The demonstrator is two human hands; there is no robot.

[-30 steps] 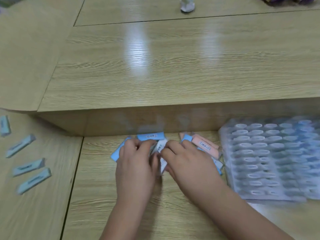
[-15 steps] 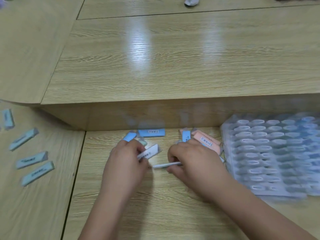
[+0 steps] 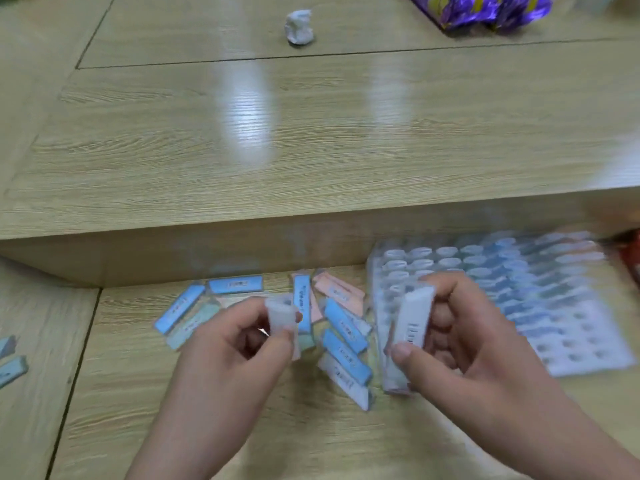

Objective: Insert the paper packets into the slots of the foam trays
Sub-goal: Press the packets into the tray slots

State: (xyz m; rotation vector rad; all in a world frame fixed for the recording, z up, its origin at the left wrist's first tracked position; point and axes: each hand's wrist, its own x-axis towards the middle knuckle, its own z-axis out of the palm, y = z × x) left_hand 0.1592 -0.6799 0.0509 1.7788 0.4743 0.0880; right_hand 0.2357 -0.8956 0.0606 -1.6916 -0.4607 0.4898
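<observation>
right hand (image 3: pixel 478 358): grips a white packet (image 3: pixel 414 317), its long axis standing near upright.
left hand (image 3: pixel 225 358): pinches a second packet (image 3: pixel 280 311) end-on.
foam tray (image 3: pixel 571 344): flat on the bench (image 3: pixel 242 427), just beyond the right hand, which is nearer it.

The tray (image 3: pixel 588 355) is blurring on its right, so I am not telling which slots are full. The top edge is cutting off a purple bag (image 3: pixel 485 12), the right edge a red thing (image 3: pixel 633 261). The left hand (image 3: pixel 235 362) is hiding part of its small packet (image 3: pixel 280 311). The print on the right hand's (image 3: pixel 478 351) long packet (image 3: pixel 414 320) is blurring too.
</observation>
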